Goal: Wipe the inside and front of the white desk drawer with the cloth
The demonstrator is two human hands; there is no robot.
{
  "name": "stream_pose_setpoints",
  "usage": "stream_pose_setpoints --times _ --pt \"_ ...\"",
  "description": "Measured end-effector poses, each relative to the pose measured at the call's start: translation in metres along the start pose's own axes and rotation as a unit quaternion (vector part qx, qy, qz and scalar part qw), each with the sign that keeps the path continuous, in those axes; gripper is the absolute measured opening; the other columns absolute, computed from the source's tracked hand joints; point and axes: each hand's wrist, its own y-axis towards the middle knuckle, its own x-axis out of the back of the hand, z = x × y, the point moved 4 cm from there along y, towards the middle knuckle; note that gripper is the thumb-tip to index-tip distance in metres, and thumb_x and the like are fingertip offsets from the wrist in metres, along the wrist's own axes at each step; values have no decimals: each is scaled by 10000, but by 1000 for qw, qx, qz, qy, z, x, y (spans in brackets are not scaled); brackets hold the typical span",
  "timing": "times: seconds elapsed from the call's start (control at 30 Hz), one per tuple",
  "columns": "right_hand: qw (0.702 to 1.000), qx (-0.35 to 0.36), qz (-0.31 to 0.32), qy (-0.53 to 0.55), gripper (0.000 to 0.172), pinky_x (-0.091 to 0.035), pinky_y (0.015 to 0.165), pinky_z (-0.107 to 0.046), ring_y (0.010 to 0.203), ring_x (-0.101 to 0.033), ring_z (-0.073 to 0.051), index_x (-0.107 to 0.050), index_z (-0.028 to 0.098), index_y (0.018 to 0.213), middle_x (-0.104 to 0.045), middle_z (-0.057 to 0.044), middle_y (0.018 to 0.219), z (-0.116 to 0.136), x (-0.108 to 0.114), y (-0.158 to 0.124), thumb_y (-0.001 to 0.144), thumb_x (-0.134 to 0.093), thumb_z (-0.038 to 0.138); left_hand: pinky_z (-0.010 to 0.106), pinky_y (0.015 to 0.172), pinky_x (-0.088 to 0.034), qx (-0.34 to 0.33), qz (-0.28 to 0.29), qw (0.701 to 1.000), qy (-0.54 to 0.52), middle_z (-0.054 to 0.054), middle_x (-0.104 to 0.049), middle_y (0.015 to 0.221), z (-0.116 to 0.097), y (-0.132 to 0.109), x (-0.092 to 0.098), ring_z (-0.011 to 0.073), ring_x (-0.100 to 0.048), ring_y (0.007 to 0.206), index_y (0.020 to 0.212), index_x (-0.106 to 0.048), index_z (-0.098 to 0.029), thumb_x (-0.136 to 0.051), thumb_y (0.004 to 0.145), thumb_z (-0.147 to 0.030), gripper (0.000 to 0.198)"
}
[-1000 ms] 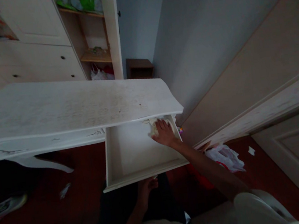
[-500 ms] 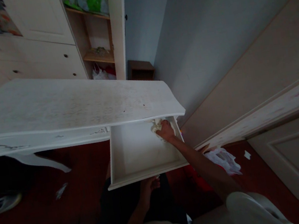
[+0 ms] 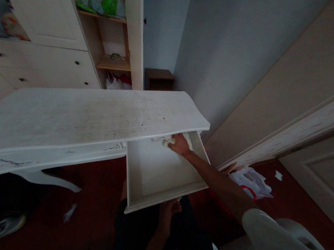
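Note:
My right hand reaches into the pulled-out white drawer, closed on a pale cream cloth. The cloth is bunched under my fingers against the drawer floor, near the back right. Part of it is hidden by the hand and the tabletop's edge. Below the drawer's front panel is my left hand, with its fingers curled. A small pale bit shows at its fingertips, too small to name. The drawer belongs to a white desk whose top has brownish stains.
A white cabinet with an open door stands behind the desk, bags on its shelves. A small brown box-like unit sits in the corner. On the red floor lie a plastic bag and paper scraps. A shoe is at left.
My right hand has slid a little left and farther back in the drawer with the cloth. My left hand stays below the drawer front. The view has shifted slightly.

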Motion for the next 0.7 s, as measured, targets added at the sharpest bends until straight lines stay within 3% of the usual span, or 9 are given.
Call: stream_pose_setpoints --times 0.27,0.47,0.57,0.7 --pt "994 65 82 38 325 -425 984 -384 1075 -531 -261 -564 181 1049 -611 -103 1103 82 -37 3 757 -629 308 298 570 -522 -26 17 1000 2 50 -685 580 3 -4 1 167 -627 528 664 -689 -124 -815 515 -325 280" --pt "986 107 87 94 442 -371 1058 -412 1225 -461 -280 -511 174 1191 -550 -132 1274 145 -63 0 776 -625 278 314 594 -516 -28 15 999 5 65 -689 601 1 -7 -2 174 -629 533 668 -694 -114 -811 521 -333 288" --pt "983 118 87 109 551 -368 1068 -391 1252 -447 -280 -479 137 1267 -512 -159 1334 162 -65 -4 754 -651 242 311 582 -506 -27 6 1000 10 53 -677 578 1 -9 -3 163 -610 508 642 -680 -120 -819 494 -356 311" --pt "977 108 150 104 438 -407 1027 -366 1170 -525 -258 -563 131 1172 -599 -135 1219 163 -55 -14 759 -663 236 310 591 -511 -32 13 999 1 48 -685 591 -1 -12 -4 168 -620 526 677 -688 -124 -827 479 -369 344"
